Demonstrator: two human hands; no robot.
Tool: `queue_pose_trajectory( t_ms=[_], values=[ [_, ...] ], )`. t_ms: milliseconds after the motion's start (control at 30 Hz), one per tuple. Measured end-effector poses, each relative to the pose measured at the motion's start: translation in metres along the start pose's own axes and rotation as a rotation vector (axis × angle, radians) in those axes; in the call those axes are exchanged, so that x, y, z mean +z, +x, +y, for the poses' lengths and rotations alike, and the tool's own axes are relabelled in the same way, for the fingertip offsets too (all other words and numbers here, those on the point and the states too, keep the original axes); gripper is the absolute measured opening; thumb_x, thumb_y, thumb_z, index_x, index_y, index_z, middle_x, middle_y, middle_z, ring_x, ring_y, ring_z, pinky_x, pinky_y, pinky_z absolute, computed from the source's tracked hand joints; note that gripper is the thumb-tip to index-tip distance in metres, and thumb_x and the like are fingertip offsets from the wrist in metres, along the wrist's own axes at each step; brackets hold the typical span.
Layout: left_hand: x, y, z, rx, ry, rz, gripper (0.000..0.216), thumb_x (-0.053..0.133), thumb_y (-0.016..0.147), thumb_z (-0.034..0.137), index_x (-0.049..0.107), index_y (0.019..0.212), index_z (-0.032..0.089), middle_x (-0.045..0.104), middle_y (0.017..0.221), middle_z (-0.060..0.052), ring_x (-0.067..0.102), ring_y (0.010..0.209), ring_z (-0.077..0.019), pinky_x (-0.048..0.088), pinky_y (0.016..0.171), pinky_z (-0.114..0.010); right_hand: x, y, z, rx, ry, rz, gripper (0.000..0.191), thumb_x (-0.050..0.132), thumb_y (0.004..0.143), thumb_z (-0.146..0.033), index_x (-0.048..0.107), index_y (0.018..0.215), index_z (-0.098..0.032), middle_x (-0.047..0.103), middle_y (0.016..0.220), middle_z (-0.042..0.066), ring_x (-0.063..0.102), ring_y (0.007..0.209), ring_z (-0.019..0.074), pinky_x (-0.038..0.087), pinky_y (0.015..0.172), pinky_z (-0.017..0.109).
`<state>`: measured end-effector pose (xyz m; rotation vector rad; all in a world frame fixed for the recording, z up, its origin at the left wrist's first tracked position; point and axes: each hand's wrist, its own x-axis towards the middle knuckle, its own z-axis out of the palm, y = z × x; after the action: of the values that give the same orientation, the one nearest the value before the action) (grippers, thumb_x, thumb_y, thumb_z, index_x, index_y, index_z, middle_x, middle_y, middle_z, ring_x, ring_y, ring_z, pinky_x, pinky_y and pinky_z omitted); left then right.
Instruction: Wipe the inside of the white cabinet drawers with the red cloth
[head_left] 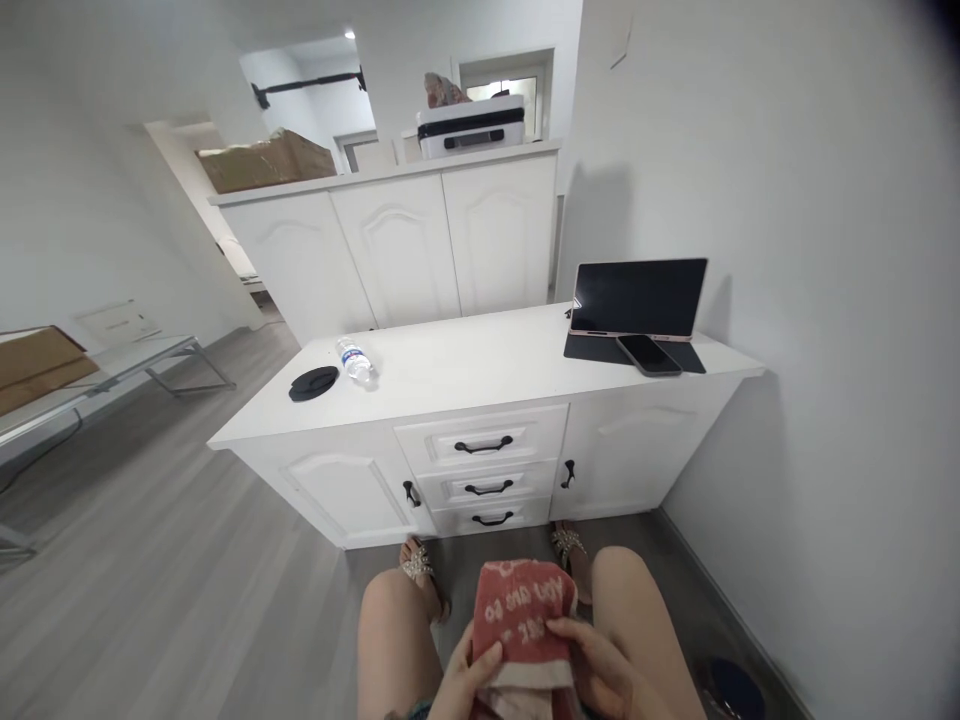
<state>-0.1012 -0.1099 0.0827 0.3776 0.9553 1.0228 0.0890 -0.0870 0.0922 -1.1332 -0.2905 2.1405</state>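
Note:
A red towel (525,612) with pale lettering and a beige edge lies across my lap, between my bare knees. My left hand (463,682) grips its lower left side with the thumb on top. My right hand (600,672) clasps its lower right side. Both hands sit at the bottom edge of the view, partly cut off. My sandalled feet rest on the grey floor just in front of the cabinet.
A low white cabinet (480,372) with three drawers (484,440) stands ahead. On it lie a water bottle (355,361), a black round lid (313,383), a tablet (637,298) and a phone (649,354). A white wall is at right, a folding table (112,365) at left.

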Motion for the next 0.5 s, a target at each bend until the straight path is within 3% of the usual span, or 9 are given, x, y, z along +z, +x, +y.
queue_pose_trajectory(
  t_ms=[167,333,500],
  values=[
    [0.0,0.008,0.009,0.189,0.125,0.087,0.058,0.087,0.062,0.028,0.068,0.117,0.024,0.069,0.125,-0.011,0.062,0.118,-0.0312,0.045,0.105,-0.045,-0.006,0.012,-0.005,-0.083,-0.027,-0.133,0.034,0.078,0.067,-0.028,0.069,0.099,-0.02,0.075,0.098,0.013,0.072,0.09,0.0275,0.055,0.087,0.045],
    [-0.008,0.034,0.012,0.169,0.176,-0.042,0.066,0.083,0.067,0.024,0.061,0.13,0.026,0.062,0.137,-0.009,0.055,0.128,-0.0296,0.041,0.11,-0.042,-0.018,0.047,-0.02,-0.143,-0.231,-0.129,0.048,0.088,0.061,-0.032,0.068,0.101,-0.016,0.075,0.092,0.007,0.07,0.083,0.0216,0.054,0.084,0.037],
    [-0.011,0.068,0.032,0.107,0.216,-0.173,0.073,0.082,0.067,0.022,0.056,0.135,0.028,0.06,0.138,-0.008,0.053,0.129,-0.0304,0.042,0.108,-0.042,-0.02,0.075,-0.048,-0.19,-0.302,-0.194,0.045,0.091,0.053,-0.031,0.069,0.09,-0.017,0.075,0.093,0.008,0.069,0.09,0.0266,0.054,0.085,0.04]
  ],
)
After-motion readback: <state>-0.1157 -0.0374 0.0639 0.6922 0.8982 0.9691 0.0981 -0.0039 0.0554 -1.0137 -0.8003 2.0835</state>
